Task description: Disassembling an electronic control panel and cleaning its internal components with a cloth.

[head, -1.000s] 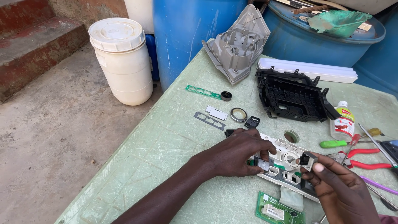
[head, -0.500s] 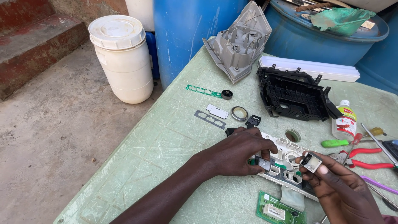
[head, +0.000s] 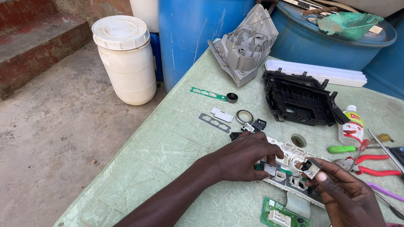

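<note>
1. The left hand lies palm-down on a white plastic button frame with square openings, which sits on the pale green tabletop. Its fingertips are pressed together on a small grey button piece at the frame's near edge.
2. The right hand is raised just over the frame's right part, thumb and forefinger pinched onto a small black and silver button cap.
3. A green circuit board with a flat grey ribbon cable lies just below the frame; the cable seems to run up to it, though the hands hide the join.
4. Beyond the left hand, loose parts are scattered: small black caps, a grey ring, a grey slotted strip, a thin green strip.
5. Further back rest a black plastic housing and a grey moulded shell leaning against a blue drum.
6. To the right are red-handled pliers, a green-handled screwdriver and a small white bottle.
7. A white lidded bucket stands on the concrete floor.
</note>
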